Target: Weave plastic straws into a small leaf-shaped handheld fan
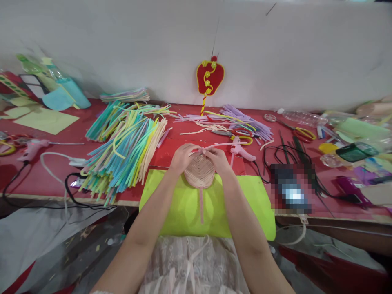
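A pale pink fan-shaped piece (199, 173) made of pipe cleaners lies in front of me, its thin stem (201, 206) pointing toward me over a lime-green sheet (248, 204). At its upper left edge, my left hand (183, 158) is closed, fingertips pinching the rim. My right hand (217, 158) is closed at the top edge, its fingers on a light pink pipe cleaner (222, 144) whose free end runs off to the right. The fingertips of both hands are close together and cover part of the rim. Just right of them rests a pink glue gun (241, 150).
A big heap of coloured pipe cleaners (122, 151) lies left, purple ones (248, 122) behind. A red fan (210, 77) stands against the wall. Scissors (303, 134), a phone (290, 190) and black cables are right; another glue gun (32, 149) is far left.
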A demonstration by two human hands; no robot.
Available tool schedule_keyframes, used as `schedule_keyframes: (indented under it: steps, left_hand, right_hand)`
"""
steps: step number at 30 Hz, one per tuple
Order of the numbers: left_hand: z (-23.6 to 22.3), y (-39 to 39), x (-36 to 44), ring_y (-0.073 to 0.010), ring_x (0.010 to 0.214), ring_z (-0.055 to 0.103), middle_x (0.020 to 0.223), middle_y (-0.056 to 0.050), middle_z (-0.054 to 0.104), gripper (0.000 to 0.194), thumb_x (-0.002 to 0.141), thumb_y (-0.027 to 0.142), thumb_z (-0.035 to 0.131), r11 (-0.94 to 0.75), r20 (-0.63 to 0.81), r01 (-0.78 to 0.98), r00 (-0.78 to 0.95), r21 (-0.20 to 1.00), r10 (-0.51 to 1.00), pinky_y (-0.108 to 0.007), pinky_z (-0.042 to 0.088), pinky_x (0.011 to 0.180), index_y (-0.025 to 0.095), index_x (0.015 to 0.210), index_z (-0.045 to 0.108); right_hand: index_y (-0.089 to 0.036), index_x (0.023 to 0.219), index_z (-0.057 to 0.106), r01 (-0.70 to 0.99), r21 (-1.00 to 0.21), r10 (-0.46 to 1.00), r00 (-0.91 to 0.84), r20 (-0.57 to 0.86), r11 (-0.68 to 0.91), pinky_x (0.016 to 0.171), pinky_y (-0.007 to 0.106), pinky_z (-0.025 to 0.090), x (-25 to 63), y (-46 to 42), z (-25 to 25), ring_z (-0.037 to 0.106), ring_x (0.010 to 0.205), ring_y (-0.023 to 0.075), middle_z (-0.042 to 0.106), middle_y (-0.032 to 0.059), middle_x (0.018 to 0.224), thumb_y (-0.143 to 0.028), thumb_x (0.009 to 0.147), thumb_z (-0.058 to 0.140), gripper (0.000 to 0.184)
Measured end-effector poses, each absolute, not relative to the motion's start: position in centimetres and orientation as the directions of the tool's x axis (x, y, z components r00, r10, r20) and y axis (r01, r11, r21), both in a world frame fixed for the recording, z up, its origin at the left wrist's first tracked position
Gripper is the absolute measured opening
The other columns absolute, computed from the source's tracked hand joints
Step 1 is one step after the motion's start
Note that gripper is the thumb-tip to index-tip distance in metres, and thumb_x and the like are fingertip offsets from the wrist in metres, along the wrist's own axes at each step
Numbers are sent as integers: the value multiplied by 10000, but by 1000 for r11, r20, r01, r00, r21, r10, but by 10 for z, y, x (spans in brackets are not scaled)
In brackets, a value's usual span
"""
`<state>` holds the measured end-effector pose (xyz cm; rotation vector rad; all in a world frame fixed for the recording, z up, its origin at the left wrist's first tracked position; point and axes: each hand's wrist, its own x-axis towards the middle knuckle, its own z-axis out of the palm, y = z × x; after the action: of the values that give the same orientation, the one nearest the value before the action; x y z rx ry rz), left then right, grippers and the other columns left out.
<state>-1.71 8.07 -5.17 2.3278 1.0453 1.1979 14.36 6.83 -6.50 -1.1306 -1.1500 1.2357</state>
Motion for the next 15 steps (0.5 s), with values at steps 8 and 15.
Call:
schedule_keyframes:
  steps: [8, 15]
  left_hand:
    - [-54, 82, -18, -153, 891, 575, 927, -47, 649, 192, 800, 292, 533, -682, 572, 487, 379, 545, 727, -295, 437, 835, 195, 946, 612]
    - [-55, 82, -18, -156, 870, 579, 904, -41, 658, 192, 793, 300, 543, -690, 596, 496, 362, 528, 717, -296, 438, 820, 201, 937, 621]
  right_hand:
    - [-170, 681, 666, -86, -996, 1000, -8, 30, 29, 603, 239, 380, 143, 67, -63, 500, 576, 100, 586, -11, 598, -354, 623, 676, 192]
    - [-176, 683, 665, -112, -993, 1000, -10, 29, 28, 601, 238, 384, 144, 69, -66, 501, 577, 101, 592, -8, 610, -357, 618, 680, 193]
